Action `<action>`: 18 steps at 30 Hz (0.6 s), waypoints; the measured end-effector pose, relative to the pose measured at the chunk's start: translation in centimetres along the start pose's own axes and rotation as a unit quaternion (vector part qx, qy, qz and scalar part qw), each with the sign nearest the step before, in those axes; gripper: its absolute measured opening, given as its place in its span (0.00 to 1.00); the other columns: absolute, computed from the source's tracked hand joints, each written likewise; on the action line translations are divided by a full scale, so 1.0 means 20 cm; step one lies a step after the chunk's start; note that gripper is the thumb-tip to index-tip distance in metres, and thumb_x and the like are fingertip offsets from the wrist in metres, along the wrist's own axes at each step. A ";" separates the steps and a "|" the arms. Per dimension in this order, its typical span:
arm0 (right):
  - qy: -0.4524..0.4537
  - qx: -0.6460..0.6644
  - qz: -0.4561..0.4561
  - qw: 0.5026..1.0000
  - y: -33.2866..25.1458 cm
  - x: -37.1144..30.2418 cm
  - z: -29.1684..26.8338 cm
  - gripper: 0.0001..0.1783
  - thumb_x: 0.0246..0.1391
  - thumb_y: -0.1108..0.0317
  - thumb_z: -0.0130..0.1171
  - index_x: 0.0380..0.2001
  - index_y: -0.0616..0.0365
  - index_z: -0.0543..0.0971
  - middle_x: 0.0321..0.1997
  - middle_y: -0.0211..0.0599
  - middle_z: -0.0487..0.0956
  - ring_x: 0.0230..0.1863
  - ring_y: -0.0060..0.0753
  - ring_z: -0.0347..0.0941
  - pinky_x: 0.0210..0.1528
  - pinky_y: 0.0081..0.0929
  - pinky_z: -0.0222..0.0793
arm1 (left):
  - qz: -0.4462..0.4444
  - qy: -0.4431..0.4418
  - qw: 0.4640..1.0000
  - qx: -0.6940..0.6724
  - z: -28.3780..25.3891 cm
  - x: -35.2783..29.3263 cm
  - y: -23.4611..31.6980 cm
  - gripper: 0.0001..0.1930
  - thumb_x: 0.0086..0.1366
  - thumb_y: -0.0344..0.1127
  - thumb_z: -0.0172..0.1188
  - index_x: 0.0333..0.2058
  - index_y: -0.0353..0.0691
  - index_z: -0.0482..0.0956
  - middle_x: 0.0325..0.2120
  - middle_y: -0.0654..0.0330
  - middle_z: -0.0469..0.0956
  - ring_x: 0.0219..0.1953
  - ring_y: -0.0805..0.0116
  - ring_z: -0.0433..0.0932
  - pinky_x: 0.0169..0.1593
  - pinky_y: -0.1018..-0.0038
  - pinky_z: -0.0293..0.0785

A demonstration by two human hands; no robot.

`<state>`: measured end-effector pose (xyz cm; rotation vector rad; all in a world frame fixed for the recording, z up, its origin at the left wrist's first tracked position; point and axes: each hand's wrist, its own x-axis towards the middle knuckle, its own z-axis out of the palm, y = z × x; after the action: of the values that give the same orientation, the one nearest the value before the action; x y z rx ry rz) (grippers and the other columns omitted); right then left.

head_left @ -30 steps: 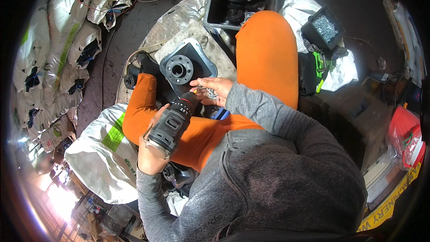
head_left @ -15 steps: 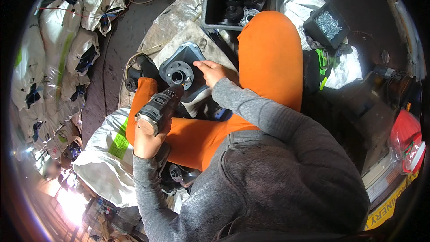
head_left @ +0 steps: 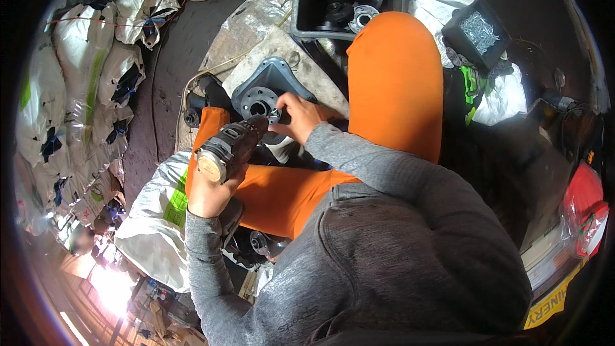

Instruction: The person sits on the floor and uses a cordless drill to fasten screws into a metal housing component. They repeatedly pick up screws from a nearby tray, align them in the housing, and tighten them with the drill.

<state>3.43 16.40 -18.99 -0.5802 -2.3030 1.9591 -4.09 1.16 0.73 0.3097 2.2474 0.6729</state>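
Observation:
My left hand (head_left: 210,197) is wrapped round the grip of a cordless drill (head_left: 232,144), whose nose points up and right at a dark grey metal part. This flanged housing (head_left: 274,77) has a rounded, roughly triangular rim with holes and a round collar with a central bore. It lies on a pale cloth sheet between my legs. My right hand (head_left: 301,118) is at the collar's right edge, its thumb and forefinger closed about a small shiny metal piece (head_left: 275,114) at the drill's tip. That piece looks like a screw, but its shape is partly hidden.
Ahead, a dark bin (head_left: 296,16) holds several black and grey round parts. A small black box (head_left: 477,33) of silvery screws stands on the right by white bags. Filled white sacks (head_left: 80,70) line the left. Another white sack (head_left: 154,243) lies beside my left arm.
My right hand has moved from the housing's rim down to the drill's tip, its fingers now around the small metal piece. The drill has shifted slightly up and right.

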 end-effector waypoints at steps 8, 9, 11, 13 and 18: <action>-0.001 -0.067 -0.101 0.993 0.04 0.03 -0.01 0.13 0.43 0.63 0.68 0.26 0.54 0.73 0.24 0.35 0.71 0.26 0.37 0.73 0.28 0.35 0.67 | 0.084 0.030 0.996 0.028 0.03 -0.01 -0.01 0.17 0.54 0.24 0.62 0.45 0.35 0.75 0.32 0.61 0.77 0.30 0.74 0.74 0.32 0.77 0.69; -0.012 -0.087 -0.105 0.991 0.04 0.02 -0.03 0.12 0.45 0.62 0.66 0.25 0.54 0.73 0.25 0.36 0.72 0.27 0.38 0.74 0.29 0.35 0.67 | 0.034 0.023 0.999 0.011 0.03 -0.01 -0.01 0.18 0.53 0.25 0.64 0.45 0.34 0.75 0.36 0.58 0.78 0.36 0.69 0.76 0.40 0.74 0.71; -0.031 -0.133 -0.107 0.985 0.04 0.00 -0.07 0.11 0.50 0.61 0.63 0.25 0.54 0.74 0.25 0.38 0.74 0.27 0.40 0.74 0.30 0.36 0.68 | -0.018 0.013 1.000 -0.014 0.03 -0.01 -0.01 0.19 0.52 0.26 0.65 0.44 0.33 0.75 0.39 0.54 0.79 0.42 0.64 0.79 0.47 0.71 0.73; -0.027 -0.050 0.038 0.998 0.04 0.00 -0.11 0.12 0.54 0.58 0.58 0.27 0.55 0.75 0.27 0.41 0.76 0.29 0.44 0.74 0.32 0.37 0.68 | -0.025 0.011 0.999 -0.019 0.02 -0.01 0.00 0.19 0.52 0.27 0.65 0.44 0.33 0.75 0.38 0.54 0.80 0.41 0.65 0.79 0.47 0.71 0.74; 0.125 0.006 0.037 0.991 0.00 0.26 0.01 0.14 0.58 0.57 0.52 0.31 0.59 0.74 0.32 0.48 0.78 0.36 0.53 0.74 0.39 0.41 0.68 | -0.034 0.002 0.999 0.028 0.02 0.02 0.05 0.20 0.51 0.29 0.67 0.44 0.32 0.75 0.37 0.54 0.80 0.40 0.64 0.80 0.45 0.72 0.75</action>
<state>-1.39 17.97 -20.10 -0.8676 -2.1450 1.8080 -4.00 2.21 0.80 0.2584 2.2727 0.5749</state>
